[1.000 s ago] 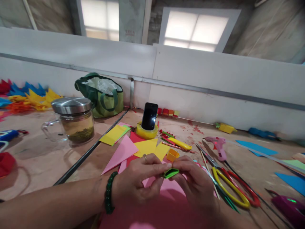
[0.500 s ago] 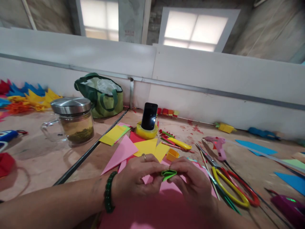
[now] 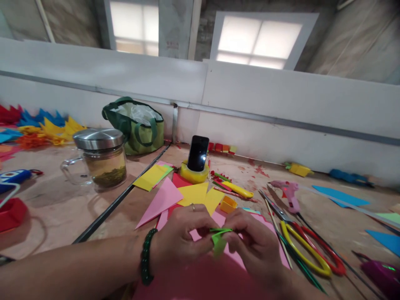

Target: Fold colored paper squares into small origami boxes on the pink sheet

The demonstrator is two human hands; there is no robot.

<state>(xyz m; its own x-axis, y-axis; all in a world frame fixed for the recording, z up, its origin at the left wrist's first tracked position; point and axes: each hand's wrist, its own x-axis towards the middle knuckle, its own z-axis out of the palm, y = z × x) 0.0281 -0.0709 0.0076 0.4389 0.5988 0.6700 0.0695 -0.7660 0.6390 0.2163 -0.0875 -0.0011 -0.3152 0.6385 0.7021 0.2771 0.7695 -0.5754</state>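
Observation:
Between my two hands is a small folded piece of green paper (image 3: 219,243), held above a pink paper sheet (image 3: 200,277). My left hand (image 3: 187,231), with a ring and a green bead bracelet (image 3: 146,256), pinches its left side. Thumb and fingers of my right hand (image 3: 251,237) close on its right side. One flap of the green paper hangs down below the fingertips. Just beyond my hands lie yellow paper pieces (image 3: 193,193), a pink paper triangle (image 3: 161,202) and a small yellow folded paper box (image 3: 228,204).
Scissors (image 3: 304,248) and a pink glue gun (image 3: 289,192) lie at the right, a yellow utility knife (image 3: 239,190) ahead. A phone (image 3: 198,153) leans on a tape roll (image 3: 194,173). A glass tea mug (image 3: 104,166) and green bag (image 3: 145,135) stand at the left.
The green paper has turned from a folded loop seen end-on to a piece with a flap hanging down. Both hands keep their pinch; the view has shifted slightly.

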